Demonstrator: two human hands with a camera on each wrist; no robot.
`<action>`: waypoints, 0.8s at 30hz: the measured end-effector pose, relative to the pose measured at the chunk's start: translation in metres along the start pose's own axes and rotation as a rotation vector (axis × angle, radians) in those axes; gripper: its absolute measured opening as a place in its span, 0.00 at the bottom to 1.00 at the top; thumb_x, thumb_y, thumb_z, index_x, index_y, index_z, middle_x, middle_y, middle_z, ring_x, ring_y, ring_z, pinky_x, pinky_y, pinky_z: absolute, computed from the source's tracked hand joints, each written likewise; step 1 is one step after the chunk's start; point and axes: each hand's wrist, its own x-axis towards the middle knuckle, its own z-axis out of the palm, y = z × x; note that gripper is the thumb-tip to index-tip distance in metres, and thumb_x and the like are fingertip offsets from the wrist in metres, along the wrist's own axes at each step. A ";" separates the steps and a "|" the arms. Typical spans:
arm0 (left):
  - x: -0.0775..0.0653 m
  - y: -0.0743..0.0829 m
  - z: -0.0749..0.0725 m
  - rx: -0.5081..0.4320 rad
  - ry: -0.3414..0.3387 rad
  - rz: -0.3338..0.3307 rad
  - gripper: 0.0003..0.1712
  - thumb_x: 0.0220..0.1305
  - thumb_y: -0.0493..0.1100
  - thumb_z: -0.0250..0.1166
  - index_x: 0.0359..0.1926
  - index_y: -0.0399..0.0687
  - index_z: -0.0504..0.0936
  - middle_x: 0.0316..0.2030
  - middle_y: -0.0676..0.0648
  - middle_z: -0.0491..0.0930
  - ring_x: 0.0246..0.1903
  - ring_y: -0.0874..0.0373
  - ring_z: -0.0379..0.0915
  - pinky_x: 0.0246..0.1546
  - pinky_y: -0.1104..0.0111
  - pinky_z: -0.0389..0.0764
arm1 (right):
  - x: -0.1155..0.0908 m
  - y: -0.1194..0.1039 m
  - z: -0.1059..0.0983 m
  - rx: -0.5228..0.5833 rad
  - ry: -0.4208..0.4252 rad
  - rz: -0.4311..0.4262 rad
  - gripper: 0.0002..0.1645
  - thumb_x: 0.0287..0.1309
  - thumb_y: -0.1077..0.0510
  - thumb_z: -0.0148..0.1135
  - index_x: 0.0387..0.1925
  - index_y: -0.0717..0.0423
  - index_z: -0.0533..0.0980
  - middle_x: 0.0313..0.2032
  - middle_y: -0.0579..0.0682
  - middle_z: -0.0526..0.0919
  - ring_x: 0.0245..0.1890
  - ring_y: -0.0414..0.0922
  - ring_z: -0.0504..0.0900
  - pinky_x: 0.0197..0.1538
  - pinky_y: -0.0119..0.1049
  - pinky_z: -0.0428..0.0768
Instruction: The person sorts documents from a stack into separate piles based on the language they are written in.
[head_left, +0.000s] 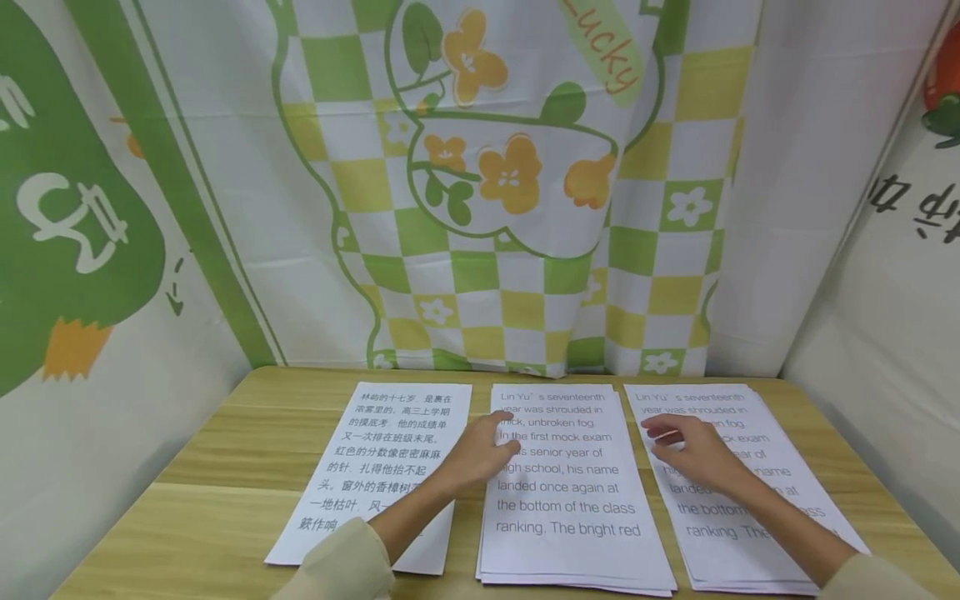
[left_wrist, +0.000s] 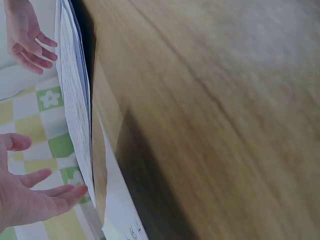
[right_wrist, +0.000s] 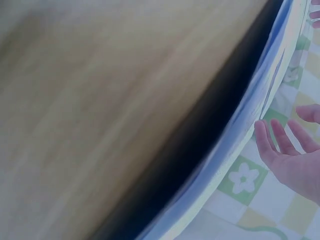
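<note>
Three sets of printed white paper lie side by side on a wooden table. The left sheets [head_left: 360,467] carry Chinese text; the middle stack [head_left: 566,500] and the right stack [head_left: 750,500] show large English text. My left hand [head_left: 478,450] hovers at the middle stack's left edge, with fingers loosely spread and nothing held. Over the right stack's left part is my right hand [head_left: 693,450], its fingers relaxed and slightly bent, also holding nothing. The left wrist view shows my left hand [left_wrist: 35,197] with fingers apart; in the right wrist view my right hand [right_wrist: 295,160] is beside paper edges [right_wrist: 240,120].
The wooden table [head_left: 202,475] runs back to a green and yellow checked curtain [head_left: 480,275]. White printed fabric walls [head_left: 885,275] stand on both sides. Narrow strips of bare wood separate the paper sets.
</note>
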 end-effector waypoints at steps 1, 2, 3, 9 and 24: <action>0.000 -0.001 -0.001 -0.004 0.003 -0.004 0.34 0.67 0.41 0.61 0.71 0.31 0.70 0.67 0.29 0.72 0.70 0.31 0.64 0.72 0.40 0.65 | 0.001 -0.002 0.000 0.009 -0.011 0.011 0.22 0.59 0.68 0.66 0.56 0.70 0.79 0.49 0.64 0.86 0.47 0.59 0.86 0.52 0.55 0.86; 0.000 -0.001 -0.002 -0.009 0.004 -0.009 0.34 0.67 0.41 0.61 0.71 0.31 0.70 0.67 0.29 0.72 0.70 0.31 0.64 0.72 0.40 0.65 | 0.002 -0.003 0.001 0.018 -0.021 0.017 0.23 0.60 0.68 0.66 0.57 0.70 0.79 0.49 0.65 0.85 0.47 0.59 0.86 0.52 0.55 0.86; -0.001 -0.002 -0.002 -0.017 0.004 -0.019 0.34 0.67 0.41 0.61 0.71 0.31 0.70 0.67 0.29 0.72 0.70 0.31 0.64 0.72 0.39 0.65 | 0.003 -0.004 0.001 0.029 -0.029 0.026 0.23 0.60 0.68 0.66 0.57 0.70 0.79 0.49 0.66 0.85 0.47 0.60 0.86 0.52 0.54 0.86; -0.003 -0.004 -0.007 -0.087 0.001 -0.113 0.34 0.68 0.43 0.60 0.72 0.35 0.70 0.68 0.27 0.71 0.69 0.30 0.66 0.69 0.39 0.68 | 0.006 -0.010 0.004 0.069 -0.050 0.055 0.23 0.59 0.68 0.65 0.57 0.72 0.78 0.50 0.67 0.84 0.47 0.61 0.87 0.52 0.53 0.87; 0.002 -0.012 -0.018 -0.323 -0.020 -0.275 0.37 0.64 0.41 0.59 0.74 0.39 0.68 0.61 0.34 0.78 0.61 0.32 0.74 0.65 0.40 0.73 | 0.012 -0.021 0.006 0.217 -0.099 0.219 0.29 0.61 0.65 0.64 0.63 0.71 0.74 0.52 0.63 0.84 0.50 0.55 0.84 0.44 0.42 0.88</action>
